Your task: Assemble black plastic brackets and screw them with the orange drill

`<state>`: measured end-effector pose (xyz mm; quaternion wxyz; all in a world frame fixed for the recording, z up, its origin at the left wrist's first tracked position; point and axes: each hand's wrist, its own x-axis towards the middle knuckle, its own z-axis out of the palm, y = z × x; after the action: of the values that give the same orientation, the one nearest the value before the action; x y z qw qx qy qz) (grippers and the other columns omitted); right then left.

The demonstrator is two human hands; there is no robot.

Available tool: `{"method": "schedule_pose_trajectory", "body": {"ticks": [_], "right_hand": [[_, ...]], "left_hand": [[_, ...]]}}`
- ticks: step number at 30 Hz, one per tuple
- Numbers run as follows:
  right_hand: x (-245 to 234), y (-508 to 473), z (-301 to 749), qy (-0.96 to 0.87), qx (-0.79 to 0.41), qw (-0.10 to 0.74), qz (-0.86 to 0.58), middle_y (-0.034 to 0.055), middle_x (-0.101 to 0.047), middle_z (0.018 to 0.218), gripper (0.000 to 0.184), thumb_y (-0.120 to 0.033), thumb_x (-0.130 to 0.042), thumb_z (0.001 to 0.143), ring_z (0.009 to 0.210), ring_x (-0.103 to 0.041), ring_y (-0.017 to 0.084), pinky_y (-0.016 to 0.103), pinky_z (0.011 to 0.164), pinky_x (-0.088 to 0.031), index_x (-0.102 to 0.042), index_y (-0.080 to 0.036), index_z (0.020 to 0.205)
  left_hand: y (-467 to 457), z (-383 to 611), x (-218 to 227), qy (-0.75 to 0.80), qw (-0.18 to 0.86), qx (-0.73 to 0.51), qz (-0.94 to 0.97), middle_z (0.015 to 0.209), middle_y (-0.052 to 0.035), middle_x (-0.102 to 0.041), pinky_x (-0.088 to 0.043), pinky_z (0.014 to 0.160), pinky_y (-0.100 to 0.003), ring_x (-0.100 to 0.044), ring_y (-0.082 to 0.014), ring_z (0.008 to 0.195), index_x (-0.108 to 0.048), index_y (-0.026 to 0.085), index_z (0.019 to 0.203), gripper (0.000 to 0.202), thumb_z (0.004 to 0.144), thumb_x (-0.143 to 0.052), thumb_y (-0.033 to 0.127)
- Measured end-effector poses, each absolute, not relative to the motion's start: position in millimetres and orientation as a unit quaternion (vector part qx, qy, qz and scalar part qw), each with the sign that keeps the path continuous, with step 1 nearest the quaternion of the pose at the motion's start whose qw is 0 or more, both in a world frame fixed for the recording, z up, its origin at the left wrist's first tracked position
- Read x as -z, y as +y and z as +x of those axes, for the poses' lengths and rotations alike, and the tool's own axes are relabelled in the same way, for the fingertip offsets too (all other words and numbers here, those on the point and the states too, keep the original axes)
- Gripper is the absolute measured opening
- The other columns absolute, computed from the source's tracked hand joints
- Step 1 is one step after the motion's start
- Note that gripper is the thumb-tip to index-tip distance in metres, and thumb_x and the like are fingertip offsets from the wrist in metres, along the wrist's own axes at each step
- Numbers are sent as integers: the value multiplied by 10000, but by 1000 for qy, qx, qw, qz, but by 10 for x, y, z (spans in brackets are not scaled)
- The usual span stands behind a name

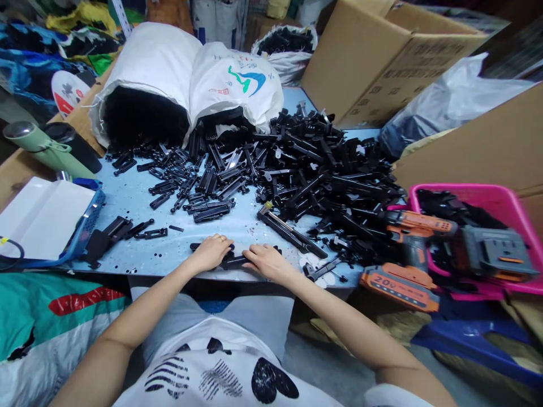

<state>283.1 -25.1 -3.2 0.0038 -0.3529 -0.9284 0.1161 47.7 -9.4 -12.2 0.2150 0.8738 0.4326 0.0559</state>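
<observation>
At the near edge of the blue table, my left hand [210, 252] is closed over the left part of a long black plastic part [234, 260]. My right hand [267, 263] grips the same piece from the other side, thumb and fingers curled on it. The part lies low, at or just above the tabletop, and my fingers hide much of it. Just beyond my right hand rests a long black bracket [291, 232] with a metal strip and a yellowish tip. A few short black links [212, 211] lie beyond my hands.
A large heap of black parts [322, 164] covers the table's back and right, below two white sacks [153, 62]. An orange cordless drill [418, 226] lies at right by a pink basket [466, 189]. A blue tray [99, 206] with paper and a green bottle [46, 150] stand left.
</observation>
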Motion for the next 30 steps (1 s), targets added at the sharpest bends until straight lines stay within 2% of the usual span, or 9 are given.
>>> {"method": "schedule_pose_trajectory", "body": {"ticks": [4,6,8,14,18,23,26,28,30], "right_hand": [[149,-329,2765,-922,-60,-16,-382,71,-580,882,296,-415,-392,953,803,-534,177,278,673,-319,-575,-182,964],[179,-355,2753,-917,-50,-18,-395,63,-589,850,290,-410,-393,955,768,-528,171,280,647,-296,-580,-190,983],[184,-375,2745,-912,-35,-6,-408,63,-597,838,291,-407,-391,957,752,-521,169,290,634,-279,-584,-198,1017],[34,-402,2682,-910,24,25,-413,67,-606,819,246,-201,-357,963,747,-499,179,323,637,-251,-580,-206,1068],[-132,-354,2621,-913,24,21,-408,72,-605,819,260,-154,-342,957,745,-497,181,326,639,-249,-573,-204,1064],[-84,-216,2680,-912,-5,20,-410,69,-603,830,195,-261,-411,955,769,-510,184,307,658,-290,-593,-192,975],[126,-189,2787,-903,-39,49,-424,75,-612,907,227,-367,-475,926,822,-525,191,297,673,-340,-601,-184,972],[270,-235,2838,-892,-61,76,-441,84,-611,954,245,-380,-487,918,867,-533,193,293,686,-373,-603,-181,1003],[364,-319,2858,-882,-77,95,-456,88,-612,957,249,-374,-490,916,884,-541,194,293,695,-396,-607,-180,1019]], "left_hand": [[-114,537,64,432,208,-44,876,1045,-88,-587,-408,869,-370,-521,-239,1016,-531,192,1159,337,933,-377,389],[-142,551,52,433,201,-50,877,1070,-103,-573,-402,878,-396,-512,-271,1033,-517,180,1142,488,831,-507,556],[-172,555,59,442,193,-62,874,1061,-116,-567,-410,862,-403,-520,-290,1015,-500,167,1123,625,711,-616,623],[-205,511,135,456,187,-119,862,1030,-106,-596,-453,782,-364,-564,-267,969,-497,174,1079,443,770,-610,470],[-221,454,200,449,191,-166,857,1016,-92,-617,-464,791,-350,-585,-244,964,-515,184,1073,362,794,-597,401],[-198,491,201,462,191,-146,854,990,-93,-624,-470,795,-353,-589,-248,948,-528,174,1080,420,790,-604,469],[91,662,118,448,186,-119,866,1133,-123,-585,-441,867,-372,-538,-266,1056,-468,162,1222,549,812,-568,512],[462,840,51,471,152,-129,859,1212,-137,-545,-410,905,-374,-492,-262,1112,-418,146,1294,490,886,-487,409],[907,1042,6,505,105,-120,848,1193,-132,-550,-397,890,-355,-486,-239,1095,-461,148,1271,360,929,-373,218]]}}
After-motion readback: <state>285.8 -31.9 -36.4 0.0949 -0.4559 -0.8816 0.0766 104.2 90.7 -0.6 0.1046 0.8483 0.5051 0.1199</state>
